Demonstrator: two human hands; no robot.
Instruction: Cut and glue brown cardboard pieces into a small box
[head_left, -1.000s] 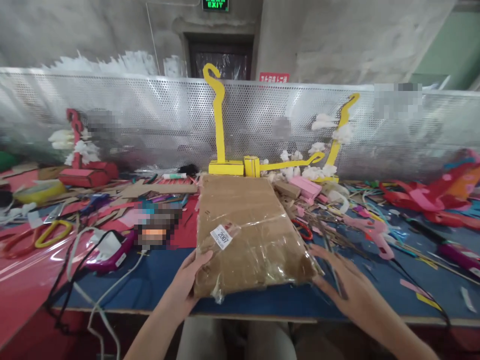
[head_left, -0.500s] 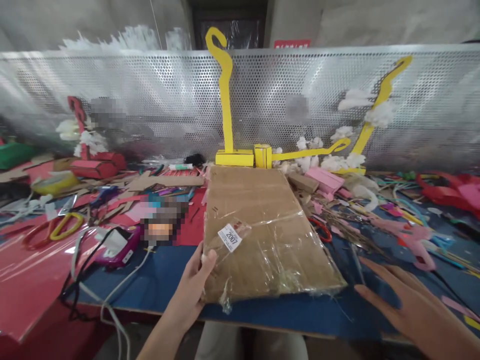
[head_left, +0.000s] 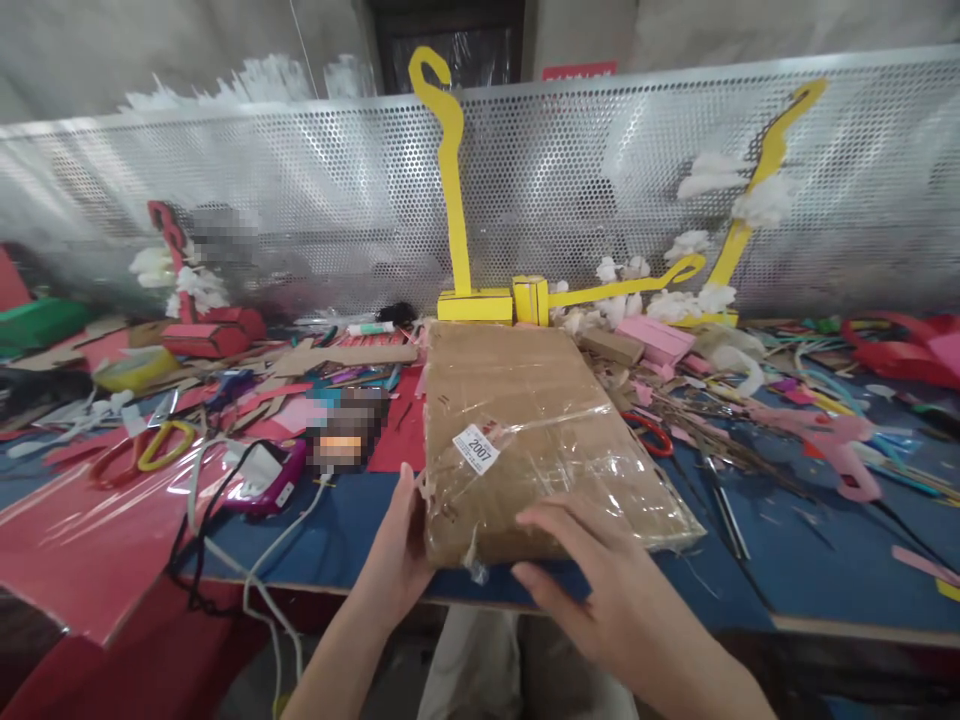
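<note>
In front of me lies a flat cardboard package in crinkled clear film, with a white "2007" label near its left side. My left hand holds the near left corner, thumb up along the edge and fingers partly hidden behind and beneath it. Over the near edge, my right hand is open, thumb and fingers apart; its fingertips are at the film, and whether they touch is hard to tell. Behind the package stands a yellow cardboard hook on a box base. Another yellow hook piece lies beside it.
Scissors, a purple device with cables and red sheets are on the left. Twigs, scraps, a pink glue gun and a metal pen-like tool lie right. A perforated metal panel closes off the back.
My right hand has moved left from the table beside the package to its near edge. My left thumb has come off the package's top to its side.
</note>
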